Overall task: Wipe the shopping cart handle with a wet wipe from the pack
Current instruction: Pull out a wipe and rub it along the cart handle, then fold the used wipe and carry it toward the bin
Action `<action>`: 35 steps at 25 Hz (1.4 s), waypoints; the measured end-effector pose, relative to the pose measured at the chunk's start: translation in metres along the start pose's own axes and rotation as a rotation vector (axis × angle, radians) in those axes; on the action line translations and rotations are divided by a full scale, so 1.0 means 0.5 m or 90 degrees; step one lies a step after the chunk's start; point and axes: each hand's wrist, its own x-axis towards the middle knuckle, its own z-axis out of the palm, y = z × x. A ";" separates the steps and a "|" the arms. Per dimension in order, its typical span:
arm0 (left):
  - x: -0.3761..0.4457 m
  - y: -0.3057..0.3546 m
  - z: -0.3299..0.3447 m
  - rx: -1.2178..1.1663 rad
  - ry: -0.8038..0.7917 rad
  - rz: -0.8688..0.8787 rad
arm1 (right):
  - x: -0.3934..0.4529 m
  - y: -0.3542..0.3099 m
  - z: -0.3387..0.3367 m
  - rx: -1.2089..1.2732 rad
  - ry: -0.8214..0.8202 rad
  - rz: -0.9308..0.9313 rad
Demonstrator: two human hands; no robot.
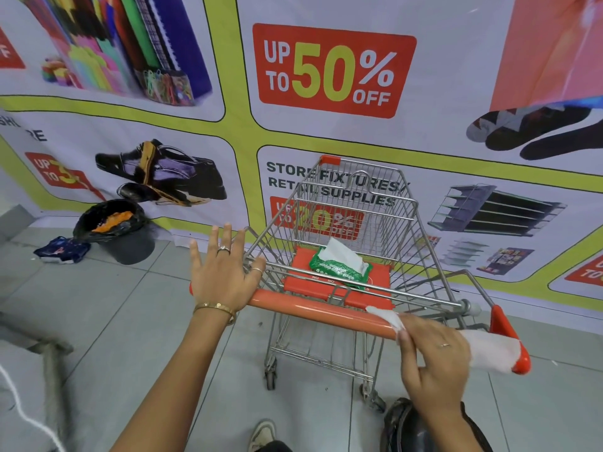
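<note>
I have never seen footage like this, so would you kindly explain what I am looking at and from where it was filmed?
This is one picture from a camera worn on a person's head, looking down at their own two bare hands; there is no machine. The left hand rests open on the left end of the orange cart handle. The right hand presses a white wet wipe onto the handle's right end. In the shopping cart, a green wipe pack lies on the orange seat flap, one sheet sticking up. A bin stands on the floor to the left.

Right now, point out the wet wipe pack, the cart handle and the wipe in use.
wet wipe pack [339, 267], head view, green wrapper
cart handle [313, 310], head view, bare orange bar
wipe [489, 352], head view, draped white end
</note>
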 end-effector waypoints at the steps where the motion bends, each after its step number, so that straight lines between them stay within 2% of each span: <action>1: 0.000 0.001 0.000 0.001 -0.004 0.001 | 0.000 -0.011 0.011 0.003 0.023 0.020; 4: 0.002 0.000 0.001 0.007 -0.017 0.002 | 0.008 -0.069 0.057 0.034 0.057 0.018; 9: 0.014 -0.006 -0.001 0.004 -0.034 0.000 | 0.023 -0.160 0.105 0.153 0.036 -0.031; 10: 0.014 -0.007 0.000 -0.001 -0.035 0.003 | 0.025 -0.170 0.097 0.222 0.034 0.021; 13: 0.020 -0.009 -0.003 -0.033 -0.044 -0.005 | 0.058 -0.193 0.037 0.539 0.047 0.330; 14: 0.023 -0.011 -0.004 -0.045 -0.054 -0.015 | 0.075 -0.190 0.020 0.597 0.063 0.401; 17: 0.030 -0.009 -0.017 -0.112 -0.090 -0.045 | 0.139 -0.164 -0.039 0.647 0.107 0.452; 21: 0.028 0.057 -0.073 -0.482 -0.088 -0.077 | 0.216 -0.157 -0.104 0.744 0.118 0.484; 24: 0.031 0.138 -0.116 -0.635 -0.200 0.072 | 0.264 -0.165 -0.144 0.772 0.123 0.463; 26: 0.043 0.184 -0.137 -0.672 -0.261 0.162 | 0.285 -0.168 -0.160 0.785 0.152 0.457; 30: 0.067 0.254 -0.178 -0.704 -0.311 0.268 | 0.309 -0.175 -0.178 0.808 0.192 0.442; 31: 0.071 0.266 -0.188 -0.725 -0.361 0.300 | 0.311 -0.176 -0.183 0.813 0.199 0.444; 35: 0.062 0.301 -0.202 -0.795 -0.688 0.382 | 0.312 -0.166 -0.211 0.835 0.225 0.472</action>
